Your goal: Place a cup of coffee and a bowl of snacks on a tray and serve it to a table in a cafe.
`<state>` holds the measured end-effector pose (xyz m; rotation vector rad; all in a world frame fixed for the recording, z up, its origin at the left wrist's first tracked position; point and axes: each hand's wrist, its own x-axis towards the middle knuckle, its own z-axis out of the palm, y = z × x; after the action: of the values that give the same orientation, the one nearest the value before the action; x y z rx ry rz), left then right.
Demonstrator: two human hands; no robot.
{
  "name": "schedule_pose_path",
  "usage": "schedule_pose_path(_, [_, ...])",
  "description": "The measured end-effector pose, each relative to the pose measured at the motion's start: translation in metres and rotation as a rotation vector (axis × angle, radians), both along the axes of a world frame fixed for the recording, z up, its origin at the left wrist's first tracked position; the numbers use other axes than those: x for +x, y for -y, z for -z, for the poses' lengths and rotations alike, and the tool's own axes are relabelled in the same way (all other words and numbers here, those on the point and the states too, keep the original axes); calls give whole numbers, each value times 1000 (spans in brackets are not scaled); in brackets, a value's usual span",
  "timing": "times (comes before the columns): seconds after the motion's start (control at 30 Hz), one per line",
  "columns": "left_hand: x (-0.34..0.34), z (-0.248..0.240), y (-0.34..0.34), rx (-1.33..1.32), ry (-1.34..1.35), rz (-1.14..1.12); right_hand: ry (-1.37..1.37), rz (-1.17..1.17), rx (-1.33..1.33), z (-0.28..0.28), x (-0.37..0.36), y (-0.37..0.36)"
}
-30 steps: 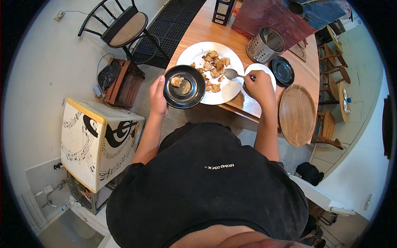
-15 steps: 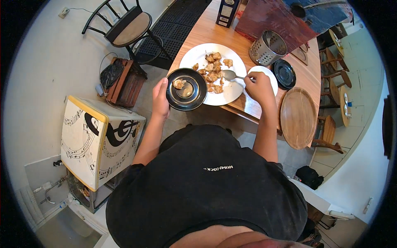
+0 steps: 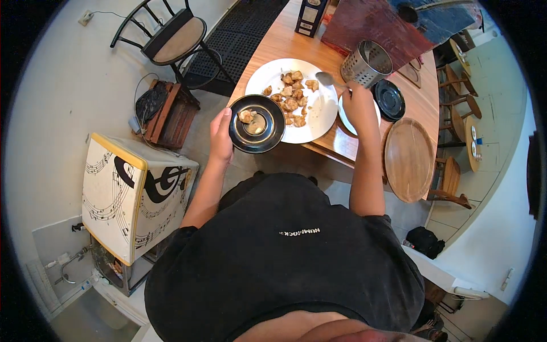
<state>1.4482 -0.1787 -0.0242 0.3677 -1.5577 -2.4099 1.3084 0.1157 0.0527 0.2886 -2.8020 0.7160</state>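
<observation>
My left hand (image 3: pixel 221 135) grips the rim of a small black saucer (image 3: pixel 273 134), held in front of a large white plate (image 3: pixel 325 122). One browned chunk of food (image 3: pixel 247 116) lies in the saucer beside a little pale liquid. Several more browned chunks (image 3: pixel 290 104) are spread over the middle of the white plate. In my right hand (image 3: pixel 359 105) is a metal spoon (image 3: pixel 325 78), its bowl raised over the plate's right edge. Under that hand sits a smaller white plate (image 3: pixel 346 121), partly covered by the hand.
A perforated metal cylinder (image 3: pixel 362 71), a stack of black saucers (image 3: pixel 390 100) and an oval wooden tray (image 3: pixel 408 161) stand along the right of the wooden table (image 3: pixel 273 43). A dark box (image 3: pixel 311 17) and a painted board (image 3: pixel 370 28) are at the back. A chair (image 3: pixel 179 43) stands left.
My right hand has lifted the spoon away from the food, up and to the right toward the plate's rim. The left hand and its saucer stay nearly still.
</observation>
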Motion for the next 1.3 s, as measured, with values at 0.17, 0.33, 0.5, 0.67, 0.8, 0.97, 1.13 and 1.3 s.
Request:
schedule_pose_path(0.17, [3,-4,-1,2,8,0,172,-80,-93,12,1,-2])
schedule_pose_path(0.33, [3,2,1,20,-6,7,270,-68,-166,17,1,-5])
schedule_pose_path(0.5, [1,3,1,23,1,29,455,-38,-243,26,-6,-21])
schedule_pose_path(0.67, [0,-4,-6,71,10,43,442,9,-342,-1,15,-19])
schedule_pose_path(0.8, [-3,-4,-10,73,-1,69,561,62,-522,-35,45,-8])
schedule_pose_path(0.97, [-7,-13,-19,68,22,114,372,-164,-363,-39,73,1])
schedule_pose_path(1.13, [-14,-12,-23,122,54,191,397,-169,-224,-59,98,28])
schedule_pose_path(1.3, [-17,-9,-25,153,55,231,166,-201,-122,-58,111,35])
